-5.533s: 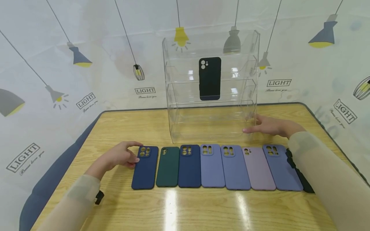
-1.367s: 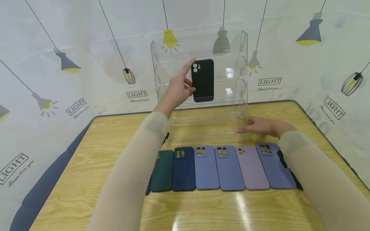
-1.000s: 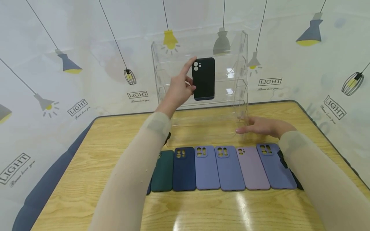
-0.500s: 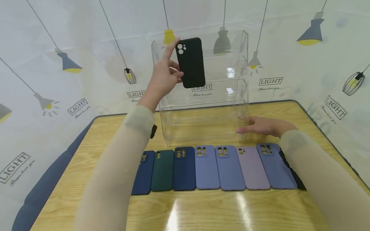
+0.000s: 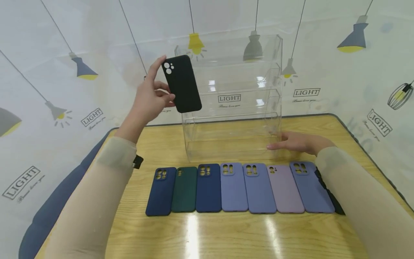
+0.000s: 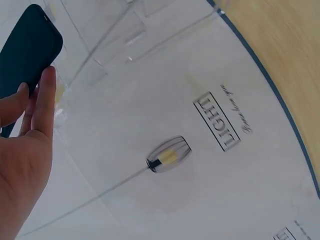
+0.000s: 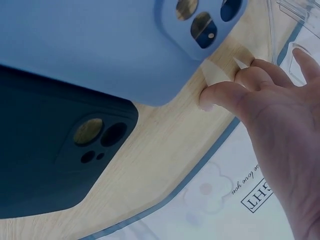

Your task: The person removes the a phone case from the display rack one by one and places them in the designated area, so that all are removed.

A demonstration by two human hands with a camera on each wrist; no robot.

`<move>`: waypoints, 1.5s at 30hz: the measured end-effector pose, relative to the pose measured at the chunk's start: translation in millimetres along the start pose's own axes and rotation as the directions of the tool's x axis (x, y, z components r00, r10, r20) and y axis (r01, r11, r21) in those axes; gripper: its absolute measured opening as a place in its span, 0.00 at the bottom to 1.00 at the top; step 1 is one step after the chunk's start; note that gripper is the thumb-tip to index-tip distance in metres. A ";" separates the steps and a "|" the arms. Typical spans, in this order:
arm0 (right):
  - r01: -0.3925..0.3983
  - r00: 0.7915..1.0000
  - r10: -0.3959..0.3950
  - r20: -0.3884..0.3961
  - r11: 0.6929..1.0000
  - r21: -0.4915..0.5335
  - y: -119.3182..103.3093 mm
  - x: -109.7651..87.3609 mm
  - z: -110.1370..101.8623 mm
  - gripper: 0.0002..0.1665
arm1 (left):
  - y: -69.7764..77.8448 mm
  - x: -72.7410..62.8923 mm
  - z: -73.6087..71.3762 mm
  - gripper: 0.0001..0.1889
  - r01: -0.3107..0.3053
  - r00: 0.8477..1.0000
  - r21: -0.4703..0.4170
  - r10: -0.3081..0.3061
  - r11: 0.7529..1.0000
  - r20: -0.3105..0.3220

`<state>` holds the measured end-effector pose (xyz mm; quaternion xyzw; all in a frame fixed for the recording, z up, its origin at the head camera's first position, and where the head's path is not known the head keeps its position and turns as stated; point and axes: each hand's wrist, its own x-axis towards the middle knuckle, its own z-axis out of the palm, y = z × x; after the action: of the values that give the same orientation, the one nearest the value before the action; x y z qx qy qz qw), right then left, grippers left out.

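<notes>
A black phone case (image 5: 183,85), tilted, hangs in the air before the upper left of a clear acrylic display rack (image 5: 231,117). My left hand (image 5: 147,95) grips it by its left edge, one finger at the top corner and the thumb lower down. Part of this case, looking dark teal, is cut off at the left wrist view's edge. At the rack's lower right side, my right hand (image 5: 300,142) holds the side panel, thumb in front and fingers partly hidden behind it. In the right wrist view the fingers (image 7: 225,95) are bent near the tabletop.
A row of phone cases lies before the rack: two navy (image 5: 160,192), one green (image 5: 185,190), several periwinkle (image 5: 235,192) and one pink (image 5: 288,190). A dark case (image 5: 337,203) at the right end is mostly hidden by my sleeve. A lamp-print cloth (image 5: 106,21) hangs behind.
My left hand came up from the leftmost navy case, took the black case from the rack, lifted it and carried it left, tilting it. The right hand has stayed at the rack.
</notes>
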<state>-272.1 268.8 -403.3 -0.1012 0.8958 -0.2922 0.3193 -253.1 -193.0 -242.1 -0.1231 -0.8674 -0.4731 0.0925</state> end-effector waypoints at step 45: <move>-0.011 1.000 0.011 0.023 1.000 0.009 -1.7 -3.6 1.2 0.75 | -152.2 -133.4 -77.2 0.56 0.461 0.738 0.201 -0.499 0.864 0.454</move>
<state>-268.6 268.2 -401.2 -0.0981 0.8912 -0.2933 0.3319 -168.5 -354.4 -359.2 -0.0079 -0.8810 -0.4006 -0.2517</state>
